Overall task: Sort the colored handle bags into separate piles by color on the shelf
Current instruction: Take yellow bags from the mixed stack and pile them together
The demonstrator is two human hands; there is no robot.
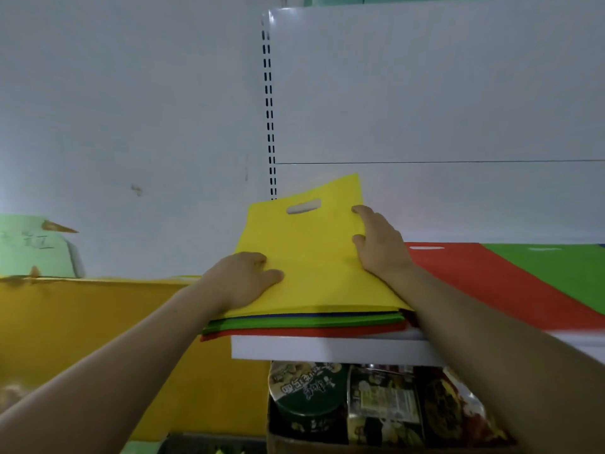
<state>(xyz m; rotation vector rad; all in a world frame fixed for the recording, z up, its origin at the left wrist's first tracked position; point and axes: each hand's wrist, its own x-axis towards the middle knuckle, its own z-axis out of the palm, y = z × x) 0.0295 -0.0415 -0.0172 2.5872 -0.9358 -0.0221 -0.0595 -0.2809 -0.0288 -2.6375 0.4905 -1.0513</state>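
A yellow handle bag (pixel 314 257) with an oval cut-out handle tops a mixed stack (pixel 304 324) of blue, green and red bags at the left end of the white shelf (pixel 327 352). Its far end is lifted off the stack. My left hand (pixel 242 278) grips the bag's left edge, thumb on top. My right hand (pixel 381 244) grips its right edge, fingers curled over it. A red bag (pixel 474 276) lies flat on the shelf right of the stack. Further right lies a green bag (pixel 563 270).
The shelf's white back panel and a slotted upright (pixel 269 109) rise behind the bags. A yellow carton (pixel 82 322) stands to the left. Under the shelf, a box holds a green tin (pixel 307 391) and snack packets (pixel 386 404).
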